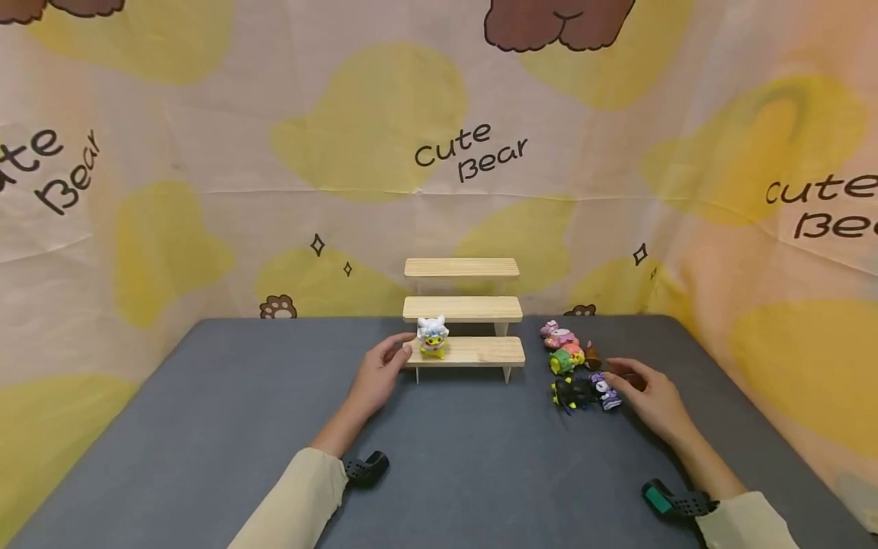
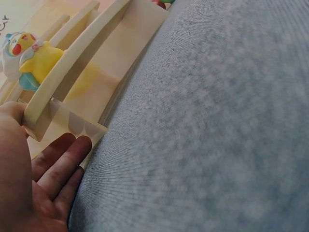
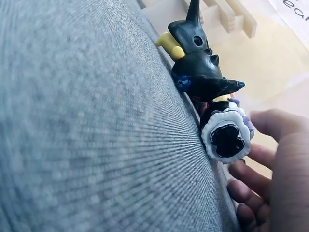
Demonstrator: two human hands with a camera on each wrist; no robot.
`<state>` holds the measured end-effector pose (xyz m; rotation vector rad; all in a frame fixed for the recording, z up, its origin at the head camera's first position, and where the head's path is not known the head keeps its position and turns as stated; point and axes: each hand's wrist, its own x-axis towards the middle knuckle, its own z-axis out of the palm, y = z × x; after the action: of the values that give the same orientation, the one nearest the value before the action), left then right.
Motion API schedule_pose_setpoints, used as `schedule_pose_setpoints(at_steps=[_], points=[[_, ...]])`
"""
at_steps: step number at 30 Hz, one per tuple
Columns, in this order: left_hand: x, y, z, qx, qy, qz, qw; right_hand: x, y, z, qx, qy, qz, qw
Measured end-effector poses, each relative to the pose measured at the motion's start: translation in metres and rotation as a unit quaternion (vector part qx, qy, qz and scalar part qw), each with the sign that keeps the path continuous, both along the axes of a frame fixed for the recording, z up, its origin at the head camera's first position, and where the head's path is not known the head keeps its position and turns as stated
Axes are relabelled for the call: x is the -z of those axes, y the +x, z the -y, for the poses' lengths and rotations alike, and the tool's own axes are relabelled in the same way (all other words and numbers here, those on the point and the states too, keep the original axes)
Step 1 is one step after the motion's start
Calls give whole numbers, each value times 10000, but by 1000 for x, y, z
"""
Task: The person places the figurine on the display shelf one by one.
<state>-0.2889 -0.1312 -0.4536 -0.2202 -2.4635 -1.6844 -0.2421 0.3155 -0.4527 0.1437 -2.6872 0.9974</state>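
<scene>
My left hand [image 1: 377,374] touches the left end of the lowest step of a wooden three-step display stand [image 1: 473,351], its thumb at the plank's end and its other fingers straight beside the clear support [image 2: 87,130]. On that step stands a yellow figurine [image 1: 433,338] with a white eared hood. To the right, my right hand [image 1: 655,400] is at a purple, white and black figurine [image 3: 227,137] lying on the table. Its loosely bent fingertips are right at the figurine's side, not closed round it. Beside this lies a black figurine [image 3: 200,63] with yellow parts.
Pink figurines [image 1: 559,335], a green and yellow one [image 1: 566,360] and a brown piece [image 1: 592,356] lie grouped right of the stand. A printed cloth [image 1: 384,114] hangs behind the grey table [image 1: 480,465]. Dark bands [image 1: 679,502] circle both wrists.
</scene>
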Motion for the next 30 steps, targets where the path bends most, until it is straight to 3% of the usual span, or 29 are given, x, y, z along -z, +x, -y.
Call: schedule_pose_setpoints(at_steps=[14,23,30], points=[[5,-3,-3,-109,-32,-100,9999,3,-2,-2,-529,106,97,9985],[5,-4,-5,-70,37,-125,9999,1,-2,-3,-522,-115,250,9983],[4,-5,-3,-24,-21,-77,10000,4,-3,-2,-402,-336,94,9986]])
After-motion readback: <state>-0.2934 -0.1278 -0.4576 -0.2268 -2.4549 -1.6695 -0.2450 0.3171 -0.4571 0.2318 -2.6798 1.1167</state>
